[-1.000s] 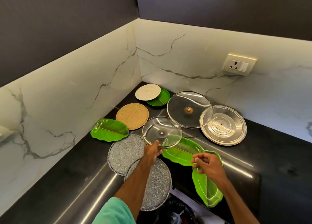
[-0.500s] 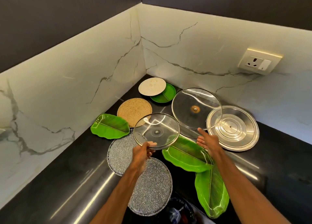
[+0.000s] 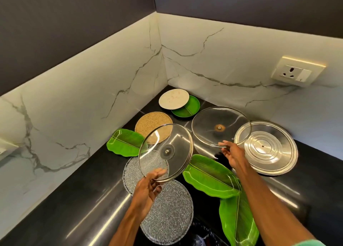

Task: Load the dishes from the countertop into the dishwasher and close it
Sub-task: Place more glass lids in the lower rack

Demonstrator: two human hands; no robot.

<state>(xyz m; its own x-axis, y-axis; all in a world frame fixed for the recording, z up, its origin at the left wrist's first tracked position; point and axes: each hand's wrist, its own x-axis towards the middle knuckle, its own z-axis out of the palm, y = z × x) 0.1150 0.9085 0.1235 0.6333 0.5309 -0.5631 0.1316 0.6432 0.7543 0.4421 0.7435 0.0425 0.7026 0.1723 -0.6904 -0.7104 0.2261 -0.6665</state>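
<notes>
**Small glass lid (image 3: 166, 151) rising; right hand (image 3: 232, 155) taking large glass lid (image 3: 220, 127)**

Since half a second ago, small glass lid is lifting higher and tilting up, clear of the countertop (image 3: 74, 199), hanging over a speckled plate (image 3: 131, 173) and woven mat (image 3: 148, 121). Left hand (image 3: 148, 185) is pinching its near rim, thumb on top, fingers beneath. Right hand is curling fingertips round the large glass lid's near rim; that lid is resting on the countertop, overlapping the steel lid (image 3: 267, 147).
</notes>
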